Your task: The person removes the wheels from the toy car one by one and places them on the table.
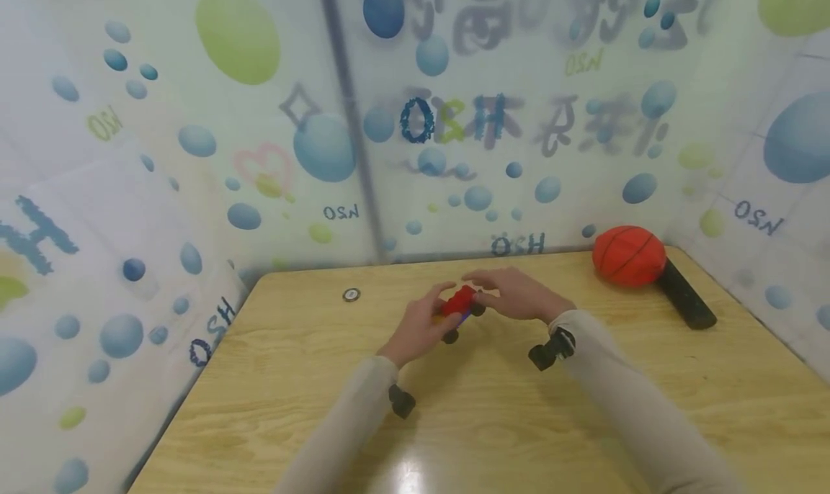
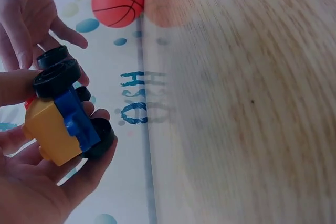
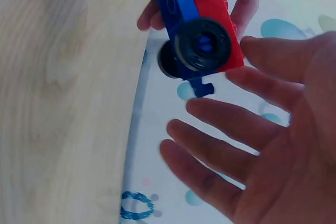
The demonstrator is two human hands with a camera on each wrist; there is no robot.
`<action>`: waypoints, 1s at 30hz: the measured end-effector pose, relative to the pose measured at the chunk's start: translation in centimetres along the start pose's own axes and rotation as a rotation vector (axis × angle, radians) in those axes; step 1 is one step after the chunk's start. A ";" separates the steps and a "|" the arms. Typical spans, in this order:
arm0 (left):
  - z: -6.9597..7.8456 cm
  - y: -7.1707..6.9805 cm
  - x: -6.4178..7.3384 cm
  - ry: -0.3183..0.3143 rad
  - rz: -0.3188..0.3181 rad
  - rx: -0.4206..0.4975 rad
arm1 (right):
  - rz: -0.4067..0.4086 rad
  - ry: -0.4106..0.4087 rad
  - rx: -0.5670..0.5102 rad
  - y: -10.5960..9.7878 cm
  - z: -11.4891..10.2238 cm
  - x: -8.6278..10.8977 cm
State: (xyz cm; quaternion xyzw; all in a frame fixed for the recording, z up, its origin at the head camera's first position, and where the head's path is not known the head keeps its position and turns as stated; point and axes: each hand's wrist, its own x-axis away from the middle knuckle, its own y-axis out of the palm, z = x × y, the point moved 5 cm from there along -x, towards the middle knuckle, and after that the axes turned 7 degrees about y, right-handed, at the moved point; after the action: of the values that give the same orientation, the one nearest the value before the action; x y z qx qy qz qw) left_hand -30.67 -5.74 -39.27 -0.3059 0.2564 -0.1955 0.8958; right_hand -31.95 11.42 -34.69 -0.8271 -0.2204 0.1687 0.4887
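Note:
Above the table, my left hand (image 1: 418, 327) grips a toy block car (image 1: 459, 301). A blue chassis (image 3: 181, 3) with black wheels (image 3: 202, 44) carries red and yellow blocks. The left wrist view shows the yellow block (image 2: 51, 129) on the palm side, with fingers under a wheel and the thumb over the other end. My right hand (image 1: 519, 292) is at the car's far end, fingers spread and loosely bent. In the right wrist view its thumb and index fingertips are right at the corner of the red block (image 3: 207, 9), beside a small blue hook (image 3: 202, 87).
On the wooden table (image 1: 311, 422), a small round disc (image 1: 351, 294) lies at the back left. A red basketball-patterned object (image 1: 629, 256) with a black handle-like part (image 1: 687, 296) lies at the back right. Printed curtains (image 1: 292, 191) surround the table's back and sides.

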 end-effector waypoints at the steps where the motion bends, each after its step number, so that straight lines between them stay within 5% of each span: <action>1: -0.1 0.0 0.0 -0.003 0.011 0.008 | 0.018 0.012 -0.036 0.1 0.2 0.1; 8: -0.4 -0.2 0.4 -0.037 0.084 0.151 | 0.198 0.051 -0.215 1.0 0.9 0.7; 15: -0.5 -0.1 0.3 -0.044 0.083 0.210 | 0.347 0.075 -0.366 1.9 1.1 0.4; 19: -0.3 0.0 0.1 -0.018 0.090 0.204 | 0.374 0.082 -0.463 2.3 1.3 0.2; 30: -0.9 0.5 -0.1 -0.075 0.085 0.169 | 0.326 0.131 -0.607 2.9 1.5 -0.5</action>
State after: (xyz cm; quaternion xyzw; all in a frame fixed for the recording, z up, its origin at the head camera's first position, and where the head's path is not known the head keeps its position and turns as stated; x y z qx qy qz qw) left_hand -31.11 -5.72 -40.17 -0.2251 0.2179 -0.1666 0.9349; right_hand -32.53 11.01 -37.94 -0.9681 -0.0940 0.1179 0.2003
